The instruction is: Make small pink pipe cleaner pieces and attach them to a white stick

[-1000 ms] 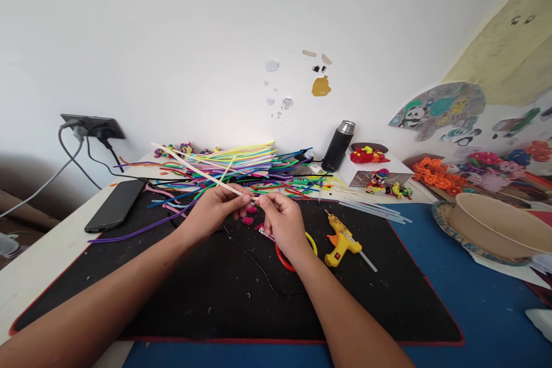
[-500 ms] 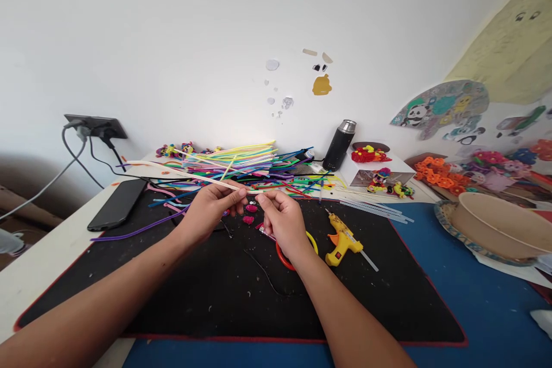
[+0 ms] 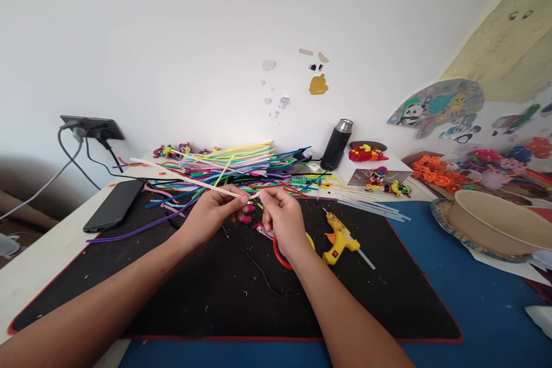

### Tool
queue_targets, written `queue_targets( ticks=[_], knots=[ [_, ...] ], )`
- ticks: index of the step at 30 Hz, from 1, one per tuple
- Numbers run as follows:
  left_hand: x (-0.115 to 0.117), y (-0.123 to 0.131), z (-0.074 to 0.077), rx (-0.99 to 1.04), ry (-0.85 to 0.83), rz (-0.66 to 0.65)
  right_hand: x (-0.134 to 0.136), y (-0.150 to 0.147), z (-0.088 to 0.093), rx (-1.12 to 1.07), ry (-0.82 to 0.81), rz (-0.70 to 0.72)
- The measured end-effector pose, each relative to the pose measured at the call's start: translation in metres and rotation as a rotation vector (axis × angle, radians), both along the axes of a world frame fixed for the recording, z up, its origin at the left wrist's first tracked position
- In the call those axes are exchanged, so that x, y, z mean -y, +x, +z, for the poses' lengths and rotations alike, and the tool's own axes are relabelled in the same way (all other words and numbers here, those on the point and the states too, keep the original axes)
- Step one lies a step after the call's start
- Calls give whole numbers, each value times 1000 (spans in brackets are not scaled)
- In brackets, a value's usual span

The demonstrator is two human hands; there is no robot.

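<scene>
A cream-white pipe cleaner (image 3: 181,176) stretches from the upper left into my two hands, above the black mat. Thumb and fingers of my left hand (image 3: 219,207) pinch it near its right end. My right hand (image 3: 280,213) is closed on the tip of the same pipe cleaner, close beside the left fingertips. Small pink fuzzy pieces (image 3: 246,219) lie on the mat just below, partly covered by my left fingers. Under my right hand are scissors with a red and yellow handle (image 3: 281,256), mostly hidden.
Behind my hands lies a heap of coloured pipe cleaners (image 3: 233,161). A yellow glue gun (image 3: 339,240) rests right on the mat (image 3: 181,299), near clear glue sticks (image 3: 373,208). A phone (image 3: 112,205) lies left, a black thermos (image 3: 336,145) leans behind, and a bowl (image 3: 500,221) stands right.
The right end of the pipe cleaner is now bent slightly upward between my fingertips, where it was straighter before. Both hands stay close together; the whole view has shifted a little.
</scene>
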State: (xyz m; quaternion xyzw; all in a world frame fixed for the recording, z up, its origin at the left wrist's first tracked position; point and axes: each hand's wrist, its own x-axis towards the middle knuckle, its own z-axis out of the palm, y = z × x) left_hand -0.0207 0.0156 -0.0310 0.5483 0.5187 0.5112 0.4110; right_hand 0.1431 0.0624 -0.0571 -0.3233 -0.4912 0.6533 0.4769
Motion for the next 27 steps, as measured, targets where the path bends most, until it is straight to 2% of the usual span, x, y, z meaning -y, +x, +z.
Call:
queue_targets(
  ticks=[8,16,18,20,22,23,25,27],
  knots=[
    [2,3,-4,46,-40,-40,1,1,1,-15,-4,-18],
    [-2,-1,0,66,-15,47,1,0,1,38,34,-12],
    [-1,-2,0,37,-63,-32,1,0,0,29,29,-12],
    [5,-1,3,-11,-188,-225,0,1,0,14,24,-22],
    [15,2,14,-70,-319,-447,-1,2,0,5,17,-32],
    [21,3,21,-91,-332,-500,-1,3,1,4,13,-33],
    [29,3,36,-135,-188,-381,-1,3,1,5,8,-21],
    [32,-2,49,-231,-8,-184,-1,2,1,11,7,10]
  ],
)
